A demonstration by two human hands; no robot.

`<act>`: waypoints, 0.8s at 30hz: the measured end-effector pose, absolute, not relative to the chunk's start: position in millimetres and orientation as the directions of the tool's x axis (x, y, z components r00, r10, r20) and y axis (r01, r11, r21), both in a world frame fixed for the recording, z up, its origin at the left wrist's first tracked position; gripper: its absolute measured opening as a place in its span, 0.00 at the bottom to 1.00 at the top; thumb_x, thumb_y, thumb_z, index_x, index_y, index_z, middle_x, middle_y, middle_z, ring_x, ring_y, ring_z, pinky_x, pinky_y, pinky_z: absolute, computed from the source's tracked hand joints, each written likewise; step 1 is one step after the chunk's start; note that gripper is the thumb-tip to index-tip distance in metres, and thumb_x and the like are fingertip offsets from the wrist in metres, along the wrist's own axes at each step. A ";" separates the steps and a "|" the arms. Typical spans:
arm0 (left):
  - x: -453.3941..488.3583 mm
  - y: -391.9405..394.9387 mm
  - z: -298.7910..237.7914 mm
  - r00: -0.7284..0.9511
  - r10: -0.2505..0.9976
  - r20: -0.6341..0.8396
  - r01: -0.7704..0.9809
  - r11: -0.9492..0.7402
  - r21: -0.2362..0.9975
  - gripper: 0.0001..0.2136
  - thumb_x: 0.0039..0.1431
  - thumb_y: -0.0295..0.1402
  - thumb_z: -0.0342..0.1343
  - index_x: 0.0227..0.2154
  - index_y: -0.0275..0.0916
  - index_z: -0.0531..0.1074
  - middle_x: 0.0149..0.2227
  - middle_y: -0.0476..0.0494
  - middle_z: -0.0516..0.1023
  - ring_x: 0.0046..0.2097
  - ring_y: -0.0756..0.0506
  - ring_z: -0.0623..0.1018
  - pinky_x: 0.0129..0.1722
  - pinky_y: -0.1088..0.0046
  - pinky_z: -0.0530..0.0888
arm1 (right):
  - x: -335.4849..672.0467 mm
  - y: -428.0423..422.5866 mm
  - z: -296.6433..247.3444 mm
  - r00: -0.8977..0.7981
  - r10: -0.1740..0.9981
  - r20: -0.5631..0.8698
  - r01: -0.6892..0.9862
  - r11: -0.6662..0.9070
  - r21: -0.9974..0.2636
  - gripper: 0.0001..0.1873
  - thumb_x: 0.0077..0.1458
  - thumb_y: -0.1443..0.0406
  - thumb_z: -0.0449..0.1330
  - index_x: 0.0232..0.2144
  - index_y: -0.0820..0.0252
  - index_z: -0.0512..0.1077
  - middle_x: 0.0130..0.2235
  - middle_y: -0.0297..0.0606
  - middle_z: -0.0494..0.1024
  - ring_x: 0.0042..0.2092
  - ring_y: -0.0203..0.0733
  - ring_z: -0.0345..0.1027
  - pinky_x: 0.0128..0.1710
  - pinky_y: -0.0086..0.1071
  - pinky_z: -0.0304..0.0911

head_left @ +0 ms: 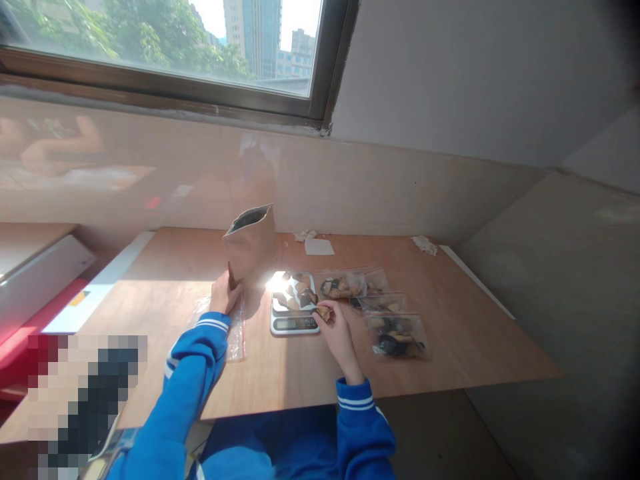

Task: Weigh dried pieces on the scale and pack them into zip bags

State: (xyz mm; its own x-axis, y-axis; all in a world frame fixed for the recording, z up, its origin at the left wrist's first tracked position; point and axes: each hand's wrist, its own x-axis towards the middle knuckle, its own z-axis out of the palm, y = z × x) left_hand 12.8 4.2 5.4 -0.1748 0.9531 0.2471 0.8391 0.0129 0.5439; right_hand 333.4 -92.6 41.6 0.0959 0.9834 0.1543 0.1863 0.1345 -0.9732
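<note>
My right hand (pixel 337 330) pinches a dried piece, brown and dark like dried mushroom (pixel 324 312), at the right edge of a white kitchen scale (pixel 296 331). More dried pieces (pixel 305 293) lie on the scale's plate, partly lost in sun glare; the display digits are too small to read. My left hand (pixel 225 295) grips the lower left corner of an upright brown paper bag (pixel 250 248), whose top gapes open. Beneath that hand and wrist lie clear zip bags (pixel 237 337) with a red seal line, partly covered by my sleeve.
Right of the scale, several filled zip bags (pixel 397 337) of dried pieces lie on the wooden table (pixel 465 347). A white paper slip (pixel 319 247) and crumpled tissue (pixel 424 245) are near the wall. The window (pixel 200 47) is above; another table (pixel 30 247) stands left.
</note>
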 end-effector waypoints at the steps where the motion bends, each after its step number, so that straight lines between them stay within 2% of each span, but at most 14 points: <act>1: 12.4 4.5 4.6 -0.172 0.951 0.256 0.839 0.005 0.544 0.16 0.56 0.39 0.48 0.43 0.37 0.70 0.41 0.36 0.78 0.45 0.35 0.77 0.42 0.62 0.71 | 332.8 -93.3 41.7 0.092 0.985 0.149 0.187 0.130 -0.974 0.15 0.53 0.58 0.63 0.41 0.58 0.69 0.39 0.39 0.75 0.39 0.41 0.71 0.42 0.34 0.67; 8: 11.8 4.6 2.5 -0.169 0.947 0.274 0.842 -0.006 0.540 0.17 0.56 0.40 0.47 0.44 0.37 0.70 0.41 0.36 0.78 0.44 0.35 0.77 0.42 0.61 0.72 | 332.1 -96.5 43.6 0.087 0.986 0.143 0.196 0.124 -0.973 0.17 0.54 0.55 0.62 0.42 0.59 0.72 0.39 0.40 0.77 0.38 0.42 0.71 0.39 0.33 0.67; 13: 10.7 5.9 -0.7 -0.209 0.942 0.262 0.829 0.029 0.559 0.19 0.56 0.43 0.48 0.46 0.37 0.68 0.41 0.34 0.77 0.43 0.34 0.78 0.39 0.60 0.72 | 329.4 -78.1 53.4 0.099 0.972 0.213 0.338 0.168 -0.926 0.18 0.54 0.54 0.61 0.42 0.58 0.73 0.40 0.40 0.77 0.36 0.42 0.69 0.38 0.33 0.66; 15: 10.0 6.5 -2.2 -0.213 0.941 0.262 0.825 0.030 0.564 0.20 0.56 0.44 0.48 0.46 0.37 0.68 0.41 0.34 0.77 0.44 0.34 0.77 0.39 0.60 0.72 | 325.3 -61.2 62.6 0.053 0.961 0.271 0.433 0.222 -0.874 0.16 0.55 0.55 0.61 0.41 0.57 0.73 0.40 0.40 0.77 0.39 0.43 0.69 0.41 0.35 0.65; 18: 9.0 7.5 -3.1 -0.210 0.944 0.255 0.825 0.031 0.564 0.19 0.56 0.43 0.49 0.46 0.38 0.68 0.41 0.35 0.77 0.44 0.33 0.77 0.39 0.60 0.72 | 315.4 -28.6 78.3 -0.109 0.943 0.314 0.561 0.319 -0.764 0.11 0.57 0.58 0.59 0.40 0.56 0.73 0.41 0.40 0.77 0.44 0.46 0.67 0.46 0.37 0.62; 24: 7.8 9.1 -3.5 -0.213 0.954 0.212 0.840 0.069 0.538 0.21 0.54 0.40 0.50 0.49 0.38 0.68 0.42 0.35 0.77 0.44 0.33 0.77 0.40 0.60 0.72 | 297.2 30.1 82.1 -0.339 0.911 0.235 0.755 0.412 -0.510 0.09 0.57 0.61 0.61 0.40 0.55 0.75 0.42 0.40 0.78 0.46 0.48 0.65 0.48 0.40 0.55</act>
State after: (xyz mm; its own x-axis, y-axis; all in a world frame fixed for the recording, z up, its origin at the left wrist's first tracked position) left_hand 7.8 9.1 -3.5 -0.2135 0.9537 0.2119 0.8403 0.0686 0.5378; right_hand 297.2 30.1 82.1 -0.3390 0.9110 0.2347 0.7548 0.4124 -0.5102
